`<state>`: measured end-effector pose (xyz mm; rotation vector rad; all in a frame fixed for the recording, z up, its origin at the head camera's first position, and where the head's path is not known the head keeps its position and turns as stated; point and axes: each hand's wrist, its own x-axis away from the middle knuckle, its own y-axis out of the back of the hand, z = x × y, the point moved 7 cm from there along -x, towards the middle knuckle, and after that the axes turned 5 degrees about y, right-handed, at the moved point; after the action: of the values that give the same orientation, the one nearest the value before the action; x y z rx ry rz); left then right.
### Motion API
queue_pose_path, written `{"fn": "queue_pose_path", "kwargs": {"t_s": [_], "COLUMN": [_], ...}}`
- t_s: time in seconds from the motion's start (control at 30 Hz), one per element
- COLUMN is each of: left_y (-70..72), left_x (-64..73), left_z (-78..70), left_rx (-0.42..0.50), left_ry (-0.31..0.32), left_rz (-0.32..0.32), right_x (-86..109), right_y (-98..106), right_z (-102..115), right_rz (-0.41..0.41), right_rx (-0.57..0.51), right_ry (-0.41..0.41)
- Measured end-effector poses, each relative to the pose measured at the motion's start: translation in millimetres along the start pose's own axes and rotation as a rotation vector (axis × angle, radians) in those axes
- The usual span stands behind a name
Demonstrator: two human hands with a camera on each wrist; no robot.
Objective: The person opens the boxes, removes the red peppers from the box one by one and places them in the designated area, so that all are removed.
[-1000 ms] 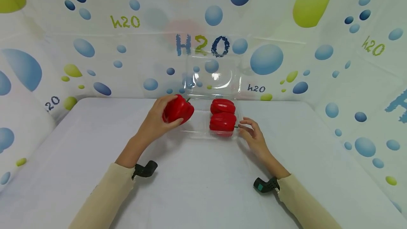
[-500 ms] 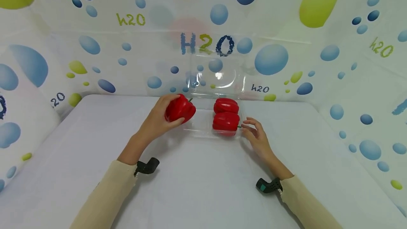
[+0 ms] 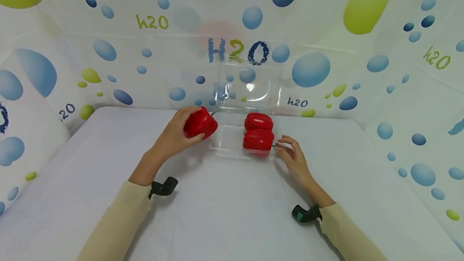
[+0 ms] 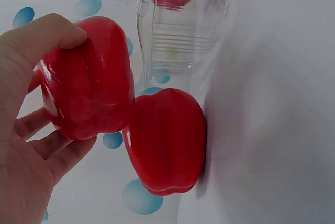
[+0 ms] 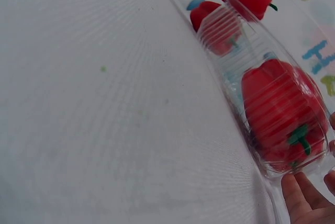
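Nearest are two beige sleeves (image 3: 116,220), each with a black wrist camera (image 3: 164,186) at the cuff, over a white table (image 3: 232,212). Beyond, the right hand (image 3: 294,158) is at the right end of a clear plastic box (image 3: 228,142), fingers loosely bent and apart, fingertips against or just beside its wall. The left hand (image 3: 173,136) is clamped on a red pepper (image 3: 200,124), above the table just left of the box. The left wrist view shows another pepper (image 4: 167,140) resting on the table close by; whether the two touch, I cannot tell. In the box's right half lie a front pepper (image 3: 258,140), green stem pointing right, and a back pepper (image 3: 258,121). The lid (image 3: 250,88) stands raised behind them. Farthest is a white backdrop (image 3: 159,69) with blue and green spots. Large lettering (image 3: 237,50) in its middle reads "H2O" in blue, green and dark blue. Smaller "h2O" appears in green at upper left and far right, and in dark blue right of the lid; "20" is readable at left.
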<state>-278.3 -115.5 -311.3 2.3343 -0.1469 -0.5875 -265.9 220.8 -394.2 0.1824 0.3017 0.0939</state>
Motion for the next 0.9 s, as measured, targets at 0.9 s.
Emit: {"fn": "queue_pose_path", "kwargs": {"t_s": [0.9], "left_y": [3.4], "left_x": [2.4], "left_z": [16.5], "left_rx": [0.063], "left_ry": [0.076], "left_rz": [0.174], "right_x": [-1.6], "right_y": [2], "right_z": [0], "right_rz": [-0.001], "right_rx": [0.035], "right_ry": [0.002]}}
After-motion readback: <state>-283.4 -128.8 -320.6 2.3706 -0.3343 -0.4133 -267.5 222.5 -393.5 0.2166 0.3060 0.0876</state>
